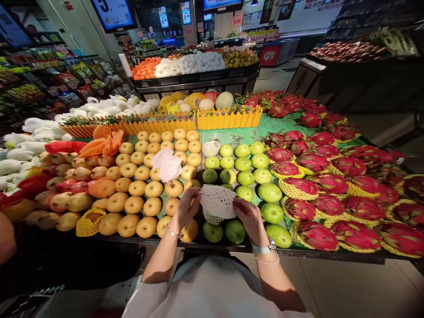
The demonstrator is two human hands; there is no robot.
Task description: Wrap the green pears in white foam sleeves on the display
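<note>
Both of my hands hold a white foam fruit net point(217, 201), stretched flat between them over the front of the display. My left hand point(188, 207) pinches its left edge. My right hand point(250, 217) grips its right edge, with a bracelet and a watch on that wrist. Under the net, another white netted shape point(212, 217) shows in part; what it covers is hidden. Round green fruits point(245, 178) lie in rows beneath and beyond my hands. To the left are rows of round yellow-brown pears point(154, 188), with a pinkish foam net point(167, 164) lying on them.
Dragon fruits point(314, 162), many in yellow nets, fill the right side. Pomegranates point(81, 201) and an orange net point(104, 141) lie left. A yellow picket fence point(230, 119) runs behind, with melons point(224, 100) beyond it. Part of another person point(5, 238) shows at the left edge.
</note>
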